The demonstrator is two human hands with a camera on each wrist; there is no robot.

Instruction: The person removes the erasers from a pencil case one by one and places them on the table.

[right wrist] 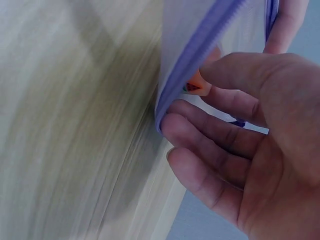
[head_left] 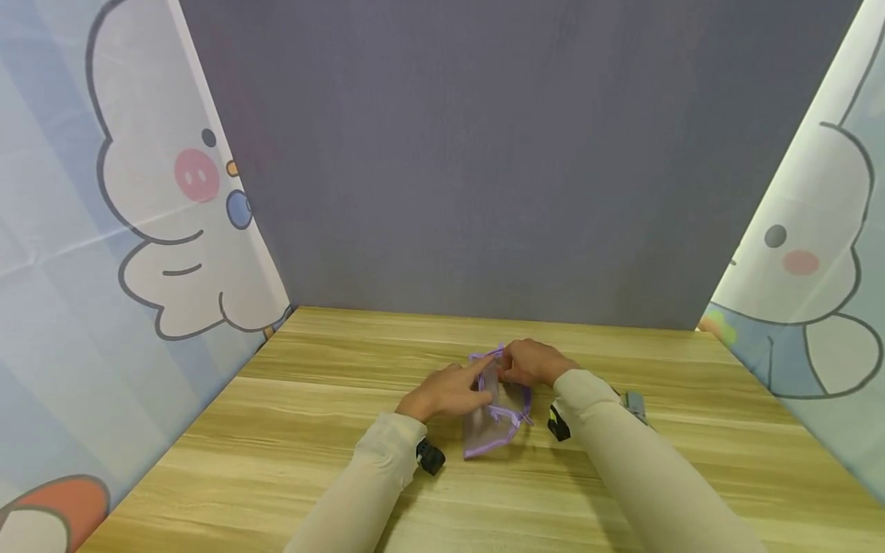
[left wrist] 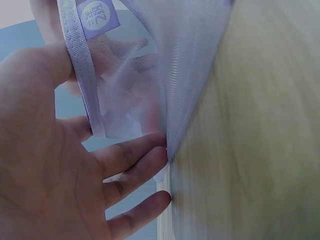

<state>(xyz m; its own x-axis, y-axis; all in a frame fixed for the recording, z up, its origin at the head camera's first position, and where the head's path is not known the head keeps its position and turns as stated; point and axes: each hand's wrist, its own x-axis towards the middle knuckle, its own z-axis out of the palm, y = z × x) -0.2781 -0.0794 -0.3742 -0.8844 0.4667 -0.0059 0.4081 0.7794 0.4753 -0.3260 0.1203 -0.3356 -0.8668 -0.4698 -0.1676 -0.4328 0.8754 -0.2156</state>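
Observation:
A purple mesh zip pouch lies in front of me on the wooden table, its mouth spread. My left hand holds it at its left side; in the left wrist view the thumb and index finger pass behind the purple edge band, beside a square label. My right hand is at the pouch's far right part. In the right wrist view, its thumb and forefinger pinch a small orange-and-white thing with a dark red print, just behind the zip edge. Most of that thing is hidden.
The wooden table spreads around both hands. A dark grey panel rises behind it, and printed cartoon curtains flank it on both sides. Black wrist devices sit under the cuffs.

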